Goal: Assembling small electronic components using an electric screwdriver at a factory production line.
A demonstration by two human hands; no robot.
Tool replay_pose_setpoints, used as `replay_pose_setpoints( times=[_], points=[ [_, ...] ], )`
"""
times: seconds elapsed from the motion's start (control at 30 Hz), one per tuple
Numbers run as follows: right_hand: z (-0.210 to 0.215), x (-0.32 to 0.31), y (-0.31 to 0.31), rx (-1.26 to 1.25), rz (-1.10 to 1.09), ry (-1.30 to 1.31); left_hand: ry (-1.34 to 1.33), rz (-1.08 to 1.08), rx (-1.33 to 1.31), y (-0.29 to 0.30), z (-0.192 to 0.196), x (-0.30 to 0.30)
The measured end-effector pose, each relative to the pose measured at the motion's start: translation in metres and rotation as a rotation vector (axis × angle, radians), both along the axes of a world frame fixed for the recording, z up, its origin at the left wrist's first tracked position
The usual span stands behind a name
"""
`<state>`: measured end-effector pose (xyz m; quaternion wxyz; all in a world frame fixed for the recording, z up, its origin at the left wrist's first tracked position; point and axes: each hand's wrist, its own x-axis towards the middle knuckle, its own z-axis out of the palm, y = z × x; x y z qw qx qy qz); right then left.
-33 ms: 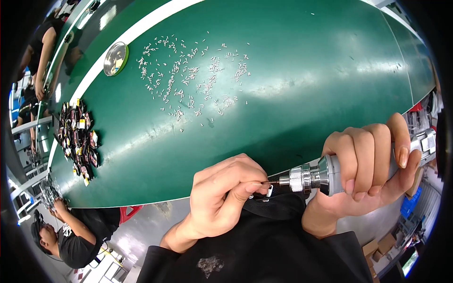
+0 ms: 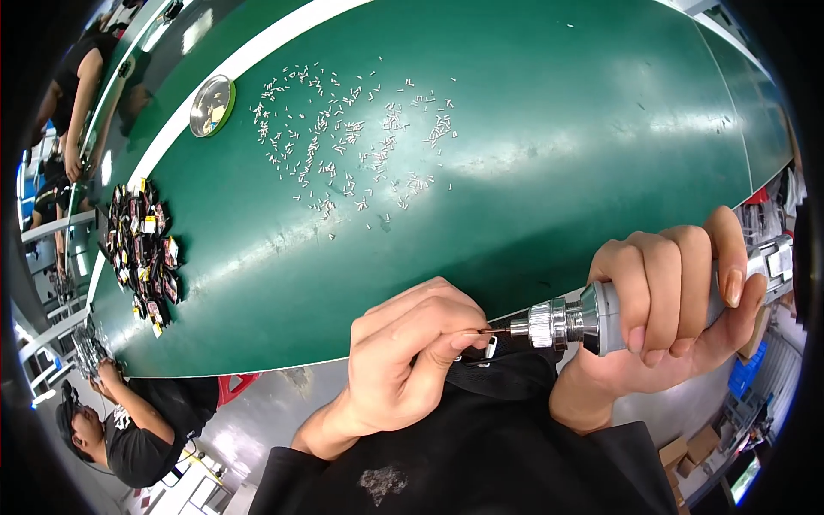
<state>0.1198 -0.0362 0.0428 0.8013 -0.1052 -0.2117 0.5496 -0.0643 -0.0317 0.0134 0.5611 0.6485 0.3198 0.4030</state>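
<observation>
My right hand (image 2: 665,296) is wrapped around a grey handheld tool (image 2: 611,318) with a stepped chrome front end (image 2: 549,324), pointing left. Between its narrow tip and my left hand (image 2: 414,354) runs a thin copper-coloured strand (image 2: 496,330). The thumb and forefinger of my left hand pinch the strand's left end; whether it is a wire or a rod I cannot make out. Just below those fingertips is a small black and white piece (image 2: 490,348), partly hidden. Both hands are over the near edge of the green table (image 2: 549,206).
Many short white pieces (image 2: 352,133) lie scattered on the table. A round shallow dish (image 2: 212,106) stands at the far left, a pile of black packets (image 2: 142,253) nearer. At lower left a co-worker (image 2: 142,438) sits beside the table. Cardboard boxes (image 2: 699,442) are at lower right.
</observation>
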Motion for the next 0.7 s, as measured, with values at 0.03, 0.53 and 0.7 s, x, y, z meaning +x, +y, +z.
replay_pose_setpoints(
  times=[0.03, 0.53, 0.7],
  points=[
    [0.000, 0.001, -0.001, 0.000, -0.001, -0.002, -0.002, -0.001, 0.000, -0.001, -0.001, 0.002],
    [-0.012, 0.020, -0.003, 0.033, 0.094, -0.030, 0.105, 0.029, 0.220, -0.005, -0.007, 0.018],
    [-0.019, 0.026, 0.002, 0.038, 0.147, -0.018, 0.106, -0.031, 0.170, 0.001, -0.008, 0.019]
  ],
)
